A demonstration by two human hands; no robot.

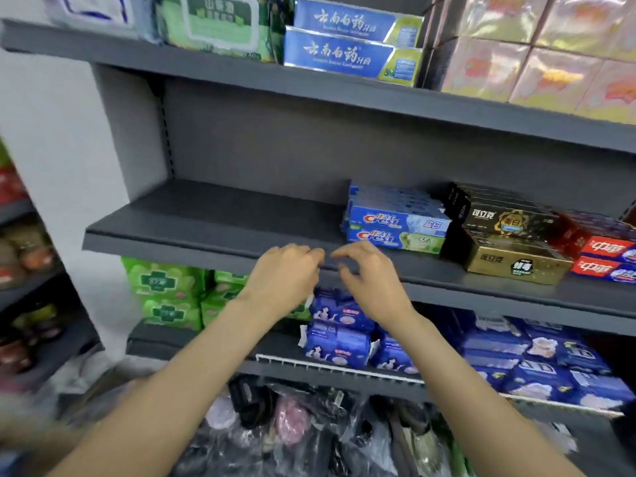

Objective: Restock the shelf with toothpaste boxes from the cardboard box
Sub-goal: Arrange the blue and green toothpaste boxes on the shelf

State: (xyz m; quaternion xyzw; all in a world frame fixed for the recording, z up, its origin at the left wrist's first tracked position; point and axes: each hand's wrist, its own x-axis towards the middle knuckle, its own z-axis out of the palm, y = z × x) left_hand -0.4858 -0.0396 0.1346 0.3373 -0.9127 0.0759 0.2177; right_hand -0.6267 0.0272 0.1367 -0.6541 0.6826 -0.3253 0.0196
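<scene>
Empty left hand [284,275], right hand [370,280], toothpaste boxes [395,227] just beyond

At the upper left of my view sits a green pack of wet wipes [220,25], and at the upper right a stack of shiny pink packets [537,53]. Lower left of centre I see green packs [165,290] stacked in two layers. Blue packs [339,332] fill the lower right beside them. Along the bottom lie dark goods in clear plastic bags [292,428]. The far left edge is blurred.
</scene>
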